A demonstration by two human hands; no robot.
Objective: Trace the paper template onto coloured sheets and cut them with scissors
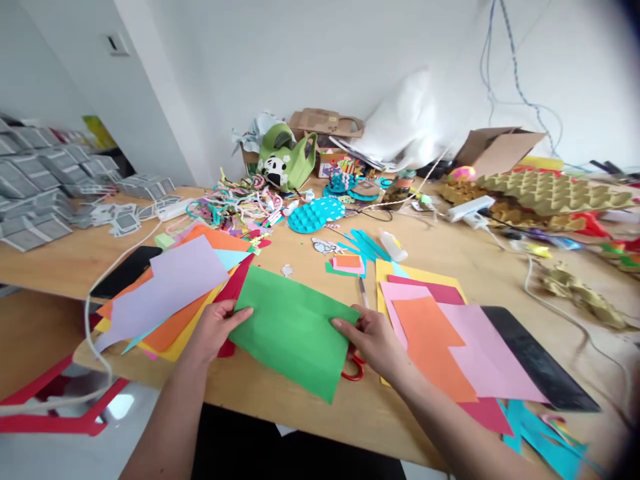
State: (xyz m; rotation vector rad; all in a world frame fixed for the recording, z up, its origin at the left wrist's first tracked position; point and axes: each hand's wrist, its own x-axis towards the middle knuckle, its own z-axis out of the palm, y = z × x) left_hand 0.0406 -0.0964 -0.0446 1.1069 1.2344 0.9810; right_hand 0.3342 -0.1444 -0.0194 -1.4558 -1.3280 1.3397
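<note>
A sheet of green paper (293, 327) is stretched between my two hands above the front of the table, its lower edge cut unevenly. My left hand (217, 327) pinches its left edge, thumb on top. At the upper right corner, my right hand (373, 337) grips the sheet the same way. Red-handled scissors (354, 368) lie partly hidden behind the paper by my right hand. To the left is a pile of coloured paper with a lilac sheet (170, 283) uppermost. Orange paper (433, 343) and pink paper (493, 353) are layered on the right.
Beyond the sheet lie a pen (363, 292), a glue bottle (393, 246) and blue paper strips (367, 245). A green panda bag (287, 160) stands at the back. Egg trays (555, 190) and a power strip (470, 208) are at right. A white cable (89, 300) crosses the left edge.
</note>
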